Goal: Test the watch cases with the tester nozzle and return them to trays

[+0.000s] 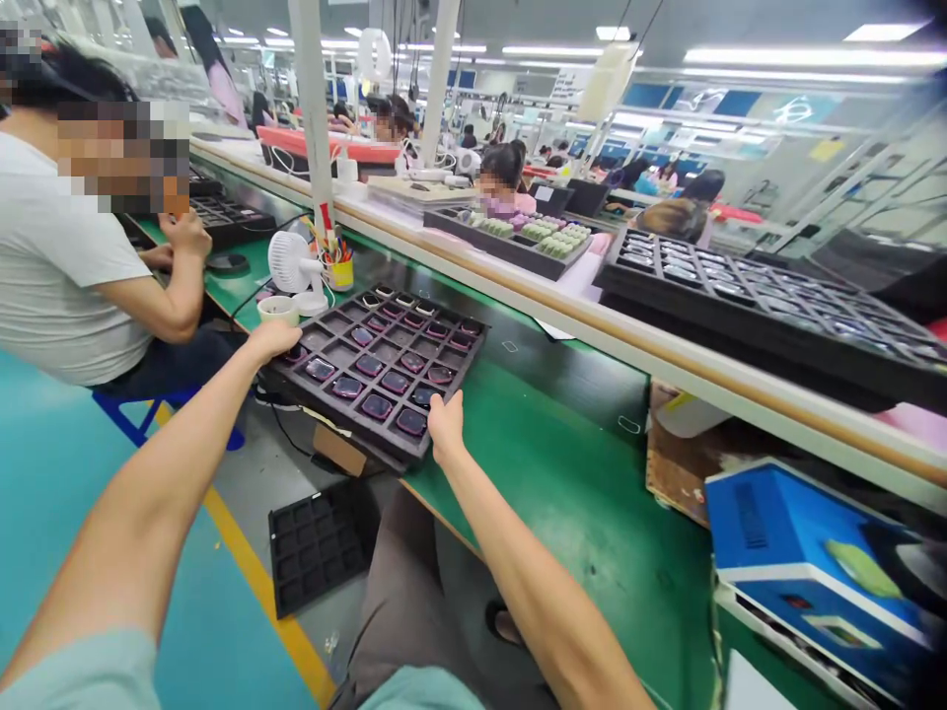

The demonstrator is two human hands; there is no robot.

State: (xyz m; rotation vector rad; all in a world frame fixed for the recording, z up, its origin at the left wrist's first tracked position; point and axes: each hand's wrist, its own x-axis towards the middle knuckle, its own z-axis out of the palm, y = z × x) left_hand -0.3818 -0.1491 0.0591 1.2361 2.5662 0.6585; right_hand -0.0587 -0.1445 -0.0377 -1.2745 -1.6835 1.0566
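Spanning the near edge of the green bench (533, 444), the compartment tray (392, 439) sits between the person's two hands, partly over the bench and partly over the gap beside it. Dark rounded pieces (377, 405) with pinkish rims lie in many of its pockets, whose dividers seem meant to keep their faces from rubbing. The left hand (275, 338) has its fingers closed on the tray's left side, while the right hand (447, 424) pinches the near right corner, thumb up over the rim; the undersides of both grips are hidden. Holding well-separated parts of the frame probably spreads the load and keeps the pieces from sliding. Whether the bench also bears some weight, one cannot tell. Just beyond the left hand stand a tape roll (278, 311), a small white fan (290, 264) and a yellow pen cup (341, 274), grouped presumably for easy reach. A raised shelf (510, 284) carries more filled trays (747, 340), likely to spare bench space. Below the bench edge is a darker tray (318, 547); a blue machine (806, 532) stands at the right, and a co-worker (66, 256) sits at the left.
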